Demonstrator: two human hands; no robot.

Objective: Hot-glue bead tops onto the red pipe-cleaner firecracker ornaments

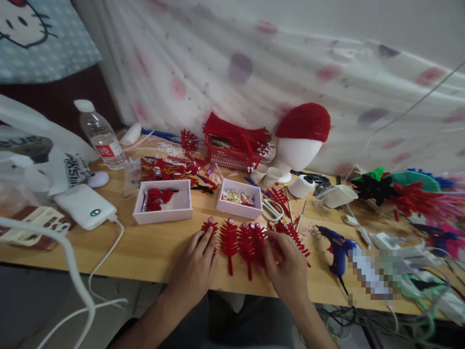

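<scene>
Several red feather-shaped ornaments with pink bead tips lie in a row near the front edge of the wooden table. My left hand rests flat, fingers stretched, with the fingertips on the leftmost ornament. My right hand lies over the right end of the row, fingers curled down onto the ornaments there; whether it grips one is hidden.
Two pink boxes sit behind the row, with scissors, a red basket, a foam head in a red cap, a water bottle, a power bank and a blue glue gun.
</scene>
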